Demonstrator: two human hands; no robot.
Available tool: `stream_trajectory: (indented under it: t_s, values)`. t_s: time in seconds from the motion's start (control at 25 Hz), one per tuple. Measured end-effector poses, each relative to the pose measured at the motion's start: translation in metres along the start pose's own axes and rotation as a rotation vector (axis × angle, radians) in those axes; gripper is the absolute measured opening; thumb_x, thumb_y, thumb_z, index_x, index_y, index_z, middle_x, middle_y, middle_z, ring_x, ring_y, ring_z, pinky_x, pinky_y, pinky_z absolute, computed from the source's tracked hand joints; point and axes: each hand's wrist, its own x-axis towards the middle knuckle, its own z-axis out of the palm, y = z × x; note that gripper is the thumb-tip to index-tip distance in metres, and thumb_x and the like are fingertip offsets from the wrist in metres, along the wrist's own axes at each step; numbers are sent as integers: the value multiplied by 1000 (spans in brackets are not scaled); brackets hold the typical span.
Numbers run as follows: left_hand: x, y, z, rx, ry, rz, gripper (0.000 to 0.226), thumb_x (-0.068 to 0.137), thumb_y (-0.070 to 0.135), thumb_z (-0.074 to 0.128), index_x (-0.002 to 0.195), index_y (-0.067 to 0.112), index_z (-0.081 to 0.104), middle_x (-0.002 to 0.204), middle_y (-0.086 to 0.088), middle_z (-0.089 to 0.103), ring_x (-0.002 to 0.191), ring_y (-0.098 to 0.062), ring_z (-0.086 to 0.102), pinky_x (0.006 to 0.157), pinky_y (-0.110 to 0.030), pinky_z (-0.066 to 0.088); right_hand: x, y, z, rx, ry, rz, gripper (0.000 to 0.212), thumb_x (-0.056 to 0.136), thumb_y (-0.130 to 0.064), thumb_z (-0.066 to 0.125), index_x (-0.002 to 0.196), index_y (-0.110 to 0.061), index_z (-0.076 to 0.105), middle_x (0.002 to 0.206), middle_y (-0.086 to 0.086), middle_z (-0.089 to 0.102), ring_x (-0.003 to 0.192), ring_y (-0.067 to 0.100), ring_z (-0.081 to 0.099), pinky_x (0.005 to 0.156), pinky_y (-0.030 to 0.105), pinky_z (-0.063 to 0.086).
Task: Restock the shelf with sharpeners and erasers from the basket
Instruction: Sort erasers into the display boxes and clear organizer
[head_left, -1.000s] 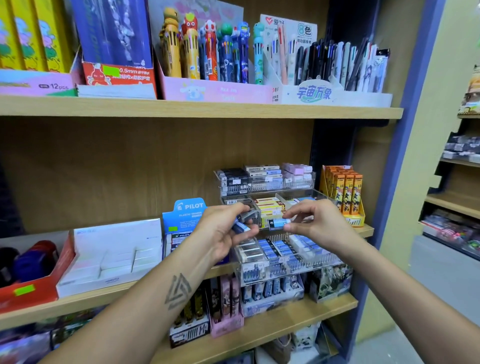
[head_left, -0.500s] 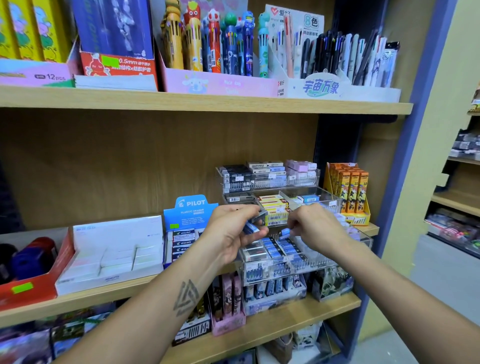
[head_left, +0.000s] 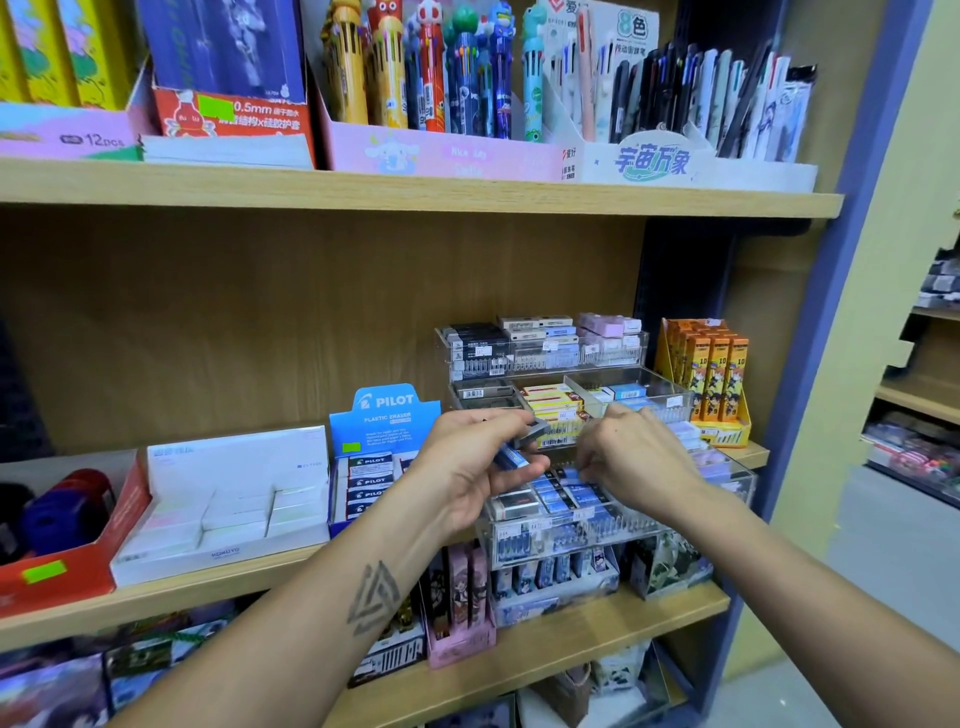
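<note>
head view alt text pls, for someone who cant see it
A person's left hand holds small blue erasers while the right hand reaches into a clear tiered eraser tray on a wooden shop shelf. A blue Pilot eraser box stands left of it.

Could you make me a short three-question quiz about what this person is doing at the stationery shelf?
1. True or false: the left hand holds small blue-sleeved erasers.
2. Where do the right hand's fingers reach?
A. into the clear acrylic tiered display, over its lowest tier of blue erasers
B. into the orange cardboard pencil box
C. up to the row of cartoon-topped multicolour pens
3. Fill in: the brand printed on the blue cardboard eraser box beside the left hand is ____.

Key: 1 true; 2 A; 3 PILOT. Whether the right hand pinches an eraser cannot be told; its fingers are hidden.
</note>
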Motion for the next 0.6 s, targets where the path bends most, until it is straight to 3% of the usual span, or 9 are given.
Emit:
stream_trajectory:
  t_s: [0.16,0.24,0.32,0.4,0.48,0.6]
  values:
    - [-1,1,-1,17,-45,-48,24,88,-8,57,104,-1,73,96,-26,70,79,-37,69,49,-25,58,4,2,1,4,-86,-35,12,86,-29,72,98,-31,76,97,-10,65,99,15,56,76,31,46]
    - [0,1,-1,27,-62,-55,30,86,-11,53,103,0,75,95,-23,73,79,-38,69,49,-24,57,1,0,-3,134,-23,0,18,90,-25,68,106,-30,75,99,-11,68,96,14,58,81,34,51]
    - [-1,1,-2,57,-80,-53,33,85,-13,51,102,2,76,85,-15,76,75,-39,70,48,-23,56,-5,-8,-15,689,41,101,31,90,-10,67,116,-26,71,105,-9,72,95,12,66,86,34,56]
    - [-3,2,-1,109,-90,-41,33,84,-14,52,101,2,75,93,-19,75,69,-37,71,46,-23,55,-14,-16,-30,1202,-51,105,46,87,4,67,125,-20,66,109,-1,74,96,16,71,89,32,57]
    - [-5,4,1,122,-82,-32,27,83,-15,54,100,1,69,103,-27,70,65,-37,70,44,-25,55,-18,-18,-38,1205,-115,28,44,84,3,72,122,-18,68,101,-1,76,93,17,72,85,29,58]
    - [-8,10,2,101,-131,-105,19,87,-9,55,102,-1,63,91,-26,68,63,-36,71,44,-25,55,-16,-17,-41,1162,-66,61,38,80,1,77,114,-15,70,90,-4,76,87,10,70,78,26,56]
